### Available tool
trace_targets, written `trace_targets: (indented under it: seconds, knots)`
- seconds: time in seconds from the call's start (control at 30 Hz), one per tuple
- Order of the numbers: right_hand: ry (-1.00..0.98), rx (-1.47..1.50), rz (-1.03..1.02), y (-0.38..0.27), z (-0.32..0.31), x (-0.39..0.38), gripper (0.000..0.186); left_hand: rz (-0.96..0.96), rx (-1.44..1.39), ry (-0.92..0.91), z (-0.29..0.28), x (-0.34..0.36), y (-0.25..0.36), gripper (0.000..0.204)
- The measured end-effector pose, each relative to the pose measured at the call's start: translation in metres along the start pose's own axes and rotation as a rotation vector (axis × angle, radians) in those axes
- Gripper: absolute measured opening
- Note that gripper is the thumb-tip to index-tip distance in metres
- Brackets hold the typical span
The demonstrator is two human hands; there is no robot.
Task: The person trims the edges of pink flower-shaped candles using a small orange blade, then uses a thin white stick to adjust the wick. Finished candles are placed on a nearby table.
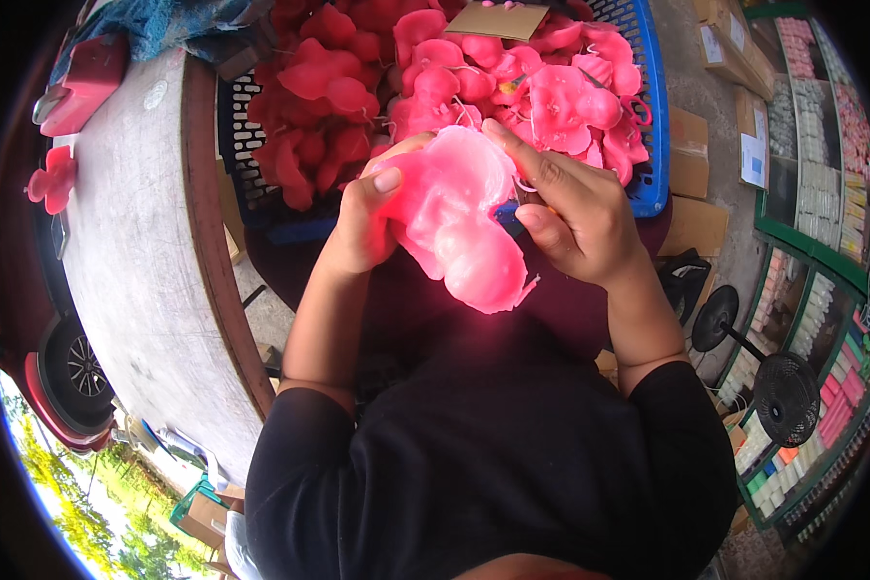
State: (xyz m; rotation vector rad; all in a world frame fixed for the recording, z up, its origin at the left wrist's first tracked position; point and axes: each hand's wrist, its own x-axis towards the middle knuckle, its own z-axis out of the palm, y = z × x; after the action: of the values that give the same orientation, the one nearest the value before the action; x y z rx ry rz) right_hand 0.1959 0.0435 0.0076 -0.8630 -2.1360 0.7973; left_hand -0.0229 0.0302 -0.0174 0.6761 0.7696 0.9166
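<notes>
A glossy pink wax candle [459, 208], lobed and rounded at its lower end, is held up in front of my chest. A short pink wick-like tail sticks out at its lower right. My left hand [372, 208] grips its left side, thumb on the near face. My right hand [575, 203] is closed at the right edge, index fingertip against the rim. Between right thumb and fingers shows a sliver of something thin and dark, mostly hidden. Just beyond both hands, a blue plastic basket [655, 116] is heaped with similar pink wax pieces [324, 72], several with pale strings.
A piece of brown cardboard [498, 19] lies on the heap. To my left runs a pale worktable [130, 203], with a pink flower-shaped piece [53, 181] by its far edge. At right are cardboard boxes [691, 145], a black fan [788, 394] and shelves of colourful goods [812, 184].
</notes>
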Motion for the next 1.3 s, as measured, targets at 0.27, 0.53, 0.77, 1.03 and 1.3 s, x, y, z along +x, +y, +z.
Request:
trace_targets:
  seconds: [0.27,0.53,0.77,1.03,1.3]
  knots:
    - [-0.125,0.245,0.078,-0.003,-0.008,-0.001,0.05,0.025,0.109,-0.213,-0.02,0.007,0.001,0.068]
    - [-0.1,0.811,0.272,0.011,0.008,-0.006,0.062,0.037,0.166,-0.295,-0.005,0.013,0.005,0.067]
    - [0.385,0.658,0.334,0.039,0.035,0.007,0.062,-0.082,-0.546,0.142,0.009,0.043,-0.017,0.063]
    - [0.095,0.41,0.347,0.03,0.014,0.003,0.062,-0.213,-0.487,0.31,0.009,0.031,-0.017,0.052]
    - [0.071,-0.114,0.085,0.021,0.002,0.006,0.064,-0.127,-0.44,0.229,0.018,0.02,0.001,0.057]
